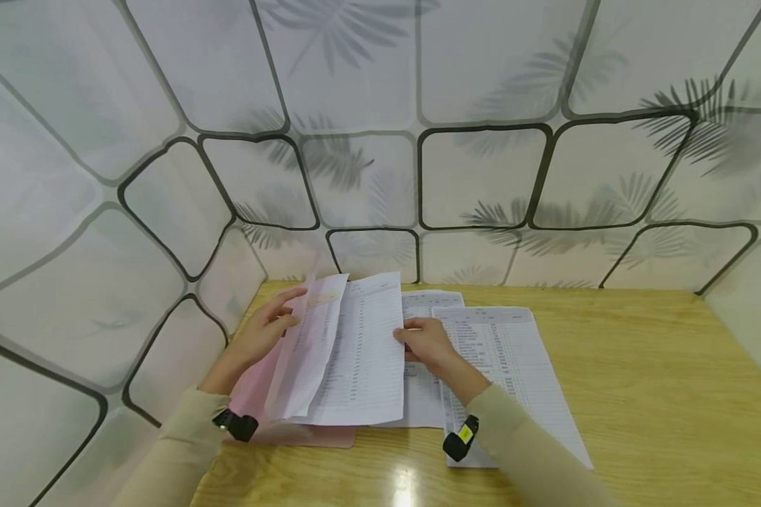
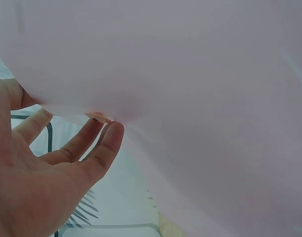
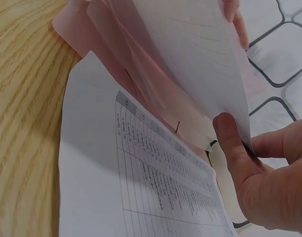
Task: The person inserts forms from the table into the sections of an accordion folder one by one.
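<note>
You have a light wooden surface (image 1: 672, 366) in front of you, yellowish with a streaky grain, and a bright patch of reflected light shines near its front. On your left lies a pink folder (image 1: 320, 436), its near edge flat on the wood and its corner rounded. Right of it lies a printed middle sheet (image 1: 428, 394); you cannot tell how far its hidden left part reaches over the folder. Furthest right you have another printed page (image 1: 539, 380), set at a slant, with a grey band across its top and ruled columns below, overlapping the middle sheet and reaching nearer to you.
</note>
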`<act>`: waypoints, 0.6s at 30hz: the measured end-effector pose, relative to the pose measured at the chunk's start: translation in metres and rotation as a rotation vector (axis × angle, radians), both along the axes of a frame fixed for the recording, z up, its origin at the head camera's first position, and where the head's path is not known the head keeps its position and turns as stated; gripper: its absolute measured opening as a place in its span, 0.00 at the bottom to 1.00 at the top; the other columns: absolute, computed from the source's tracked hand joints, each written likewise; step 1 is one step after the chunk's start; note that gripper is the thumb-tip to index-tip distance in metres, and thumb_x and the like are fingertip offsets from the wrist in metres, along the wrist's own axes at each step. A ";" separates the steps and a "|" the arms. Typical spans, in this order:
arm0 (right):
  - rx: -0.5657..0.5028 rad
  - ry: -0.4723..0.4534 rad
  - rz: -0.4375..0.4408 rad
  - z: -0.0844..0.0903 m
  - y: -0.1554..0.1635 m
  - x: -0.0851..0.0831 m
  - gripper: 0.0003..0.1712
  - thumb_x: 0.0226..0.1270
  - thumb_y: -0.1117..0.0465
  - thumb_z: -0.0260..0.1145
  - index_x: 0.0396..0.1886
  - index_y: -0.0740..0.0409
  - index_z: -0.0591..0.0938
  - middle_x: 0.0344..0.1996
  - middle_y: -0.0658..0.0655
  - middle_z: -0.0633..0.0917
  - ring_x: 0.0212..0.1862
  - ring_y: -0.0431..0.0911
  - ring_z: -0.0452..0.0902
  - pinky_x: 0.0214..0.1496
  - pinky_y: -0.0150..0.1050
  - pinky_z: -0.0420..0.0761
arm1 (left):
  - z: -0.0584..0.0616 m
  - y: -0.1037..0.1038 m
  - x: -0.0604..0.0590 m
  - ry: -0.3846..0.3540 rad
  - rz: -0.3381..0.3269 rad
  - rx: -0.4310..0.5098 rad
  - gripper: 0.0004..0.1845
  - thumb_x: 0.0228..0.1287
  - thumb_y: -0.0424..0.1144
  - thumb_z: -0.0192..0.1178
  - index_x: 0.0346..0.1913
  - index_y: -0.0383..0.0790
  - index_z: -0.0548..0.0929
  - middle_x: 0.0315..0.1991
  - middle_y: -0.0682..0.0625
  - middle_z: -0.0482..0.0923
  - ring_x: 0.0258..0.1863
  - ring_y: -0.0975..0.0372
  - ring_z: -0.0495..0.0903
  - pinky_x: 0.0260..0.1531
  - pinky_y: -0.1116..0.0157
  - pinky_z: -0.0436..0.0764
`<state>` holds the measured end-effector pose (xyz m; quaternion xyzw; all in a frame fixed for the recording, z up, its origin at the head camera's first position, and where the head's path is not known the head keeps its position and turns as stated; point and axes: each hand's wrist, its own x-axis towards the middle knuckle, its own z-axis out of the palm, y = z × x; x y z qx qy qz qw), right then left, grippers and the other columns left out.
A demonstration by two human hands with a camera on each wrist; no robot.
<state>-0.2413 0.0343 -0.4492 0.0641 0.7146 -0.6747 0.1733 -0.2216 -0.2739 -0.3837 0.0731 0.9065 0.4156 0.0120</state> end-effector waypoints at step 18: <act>0.044 0.019 0.028 -0.002 -0.026 0.005 0.25 0.74 0.63 0.66 0.65 0.73 0.79 0.47 0.66 0.89 0.35 0.43 0.86 0.38 0.39 0.88 | -0.001 -0.001 -0.001 0.003 -0.002 0.005 0.28 0.78 0.36 0.53 0.79 0.48 0.70 0.76 0.40 0.69 0.61 0.44 0.79 0.50 0.59 0.77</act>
